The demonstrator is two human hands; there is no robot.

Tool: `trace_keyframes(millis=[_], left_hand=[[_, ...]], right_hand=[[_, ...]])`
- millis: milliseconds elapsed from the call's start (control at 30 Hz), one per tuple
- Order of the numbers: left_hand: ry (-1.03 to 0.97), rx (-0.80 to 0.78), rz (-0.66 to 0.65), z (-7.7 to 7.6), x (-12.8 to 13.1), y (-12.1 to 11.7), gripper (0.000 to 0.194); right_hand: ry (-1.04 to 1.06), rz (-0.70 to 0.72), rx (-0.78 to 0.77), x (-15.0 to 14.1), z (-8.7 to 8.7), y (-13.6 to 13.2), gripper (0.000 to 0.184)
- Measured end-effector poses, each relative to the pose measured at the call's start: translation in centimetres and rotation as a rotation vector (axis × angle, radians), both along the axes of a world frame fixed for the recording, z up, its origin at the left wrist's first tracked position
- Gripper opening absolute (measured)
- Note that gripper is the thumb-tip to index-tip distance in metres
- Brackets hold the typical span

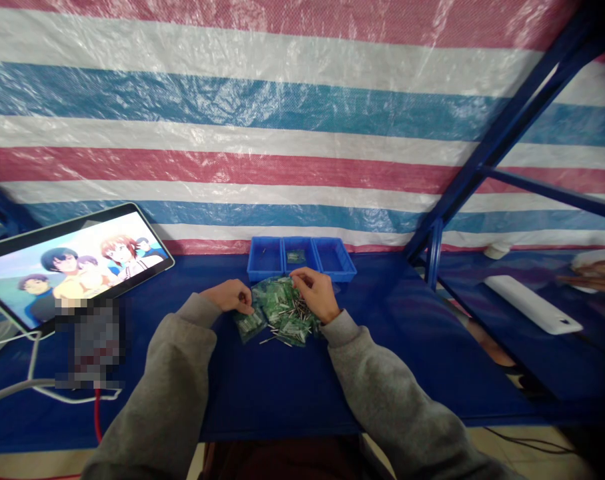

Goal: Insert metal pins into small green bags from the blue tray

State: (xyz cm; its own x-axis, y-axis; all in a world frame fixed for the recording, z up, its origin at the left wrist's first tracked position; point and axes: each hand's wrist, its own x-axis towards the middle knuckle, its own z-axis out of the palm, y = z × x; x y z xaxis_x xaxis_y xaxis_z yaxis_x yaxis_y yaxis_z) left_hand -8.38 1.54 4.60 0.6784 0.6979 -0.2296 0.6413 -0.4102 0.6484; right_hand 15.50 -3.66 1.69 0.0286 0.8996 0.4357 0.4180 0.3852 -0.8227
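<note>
On the blue table lies a pile of small green-tinted plastic packets (277, 300) mixed with loose thin metal pins (296, 308). My left hand (231, 295) is at the pile's left side, fingers curled, its fingertips on the edge of one green packet (251, 324). Over the right side of the pile is my right hand (317, 293), thumb and forefinger drawn together; what sits between them, if anything, is too small to make out. Just behind the pile stands a blue three-compartment tray (335, 275). A packet (295, 256) lies in its middle compartment, and a small thin piece is in the left one.
A tablet (82, 260) showing a cartoon leans at the left, with white cables and a red cable (98, 413) nearby. Blue metal frame bars (447, 207) rise on the right. Beyond them are a white oblong device (532, 305) and another person's blurred hand (599, 272).
</note>
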Motion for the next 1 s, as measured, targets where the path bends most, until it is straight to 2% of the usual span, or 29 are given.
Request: trace_keyframes(millis=[100, 200, 333, 467, 533, 633, 800, 933, 1000], left_hand=[[-0.162, -0.05, -0.013, 1.0, 0.4, -0.5, 0.03], [-0.233, -0.066, -0.019, 1.5, 1.0, -0.7, 0.031], [-0.393, 0.064, 0.107, 1.7, 2.0, -0.8, 0.028], [-0.562, 0.194, 0.195, 1.9, 4.0, -1.1, 0.024], [-0.63, 0.238, 0.237, 1.8, 5.2, -1.4, 0.023], [-0.711, 0.271, 0.28, 1.3, 7.0, -1.7, 0.022], [-0.777, 0.268, 0.319, 0.4, 9.3, -1.8, 0.02], [-0.82, 0.29, 0.345, -0.4, 10.2, -2.0, 0.021], [-0.846, 0.299, 0.347, -0.6, 10.2, -2.2, 0.021]], right_hand=[[-0.012, -0.002, 0.007, 0.0, 0.1, 0.0, 0.02], [-0.015, -0.006, 0.012, -0.1, 0.4, -0.1, 0.025], [-0.02, 0.015, 0.008, -0.3, 0.8, -0.5, 0.031], [-0.029, 0.092, 0.002, -0.4, 1.0, -0.7, 0.026], [-0.022, 0.107, -0.003, -0.4, 0.9, -0.7, 0.024], [0.044, 0.051, 0.015, -0.2, 0.8, -0.4, 0.024], [0.159, 0.022, 0.01, 0.3, 0.5, 0.1, 0.04], [0.246, -0.033, -0.016, 0.5, 0.4, 0.4, 0.049], [0.253, -0.043, -0.013, 0.5, 0.4, 0.4, 0.044]])
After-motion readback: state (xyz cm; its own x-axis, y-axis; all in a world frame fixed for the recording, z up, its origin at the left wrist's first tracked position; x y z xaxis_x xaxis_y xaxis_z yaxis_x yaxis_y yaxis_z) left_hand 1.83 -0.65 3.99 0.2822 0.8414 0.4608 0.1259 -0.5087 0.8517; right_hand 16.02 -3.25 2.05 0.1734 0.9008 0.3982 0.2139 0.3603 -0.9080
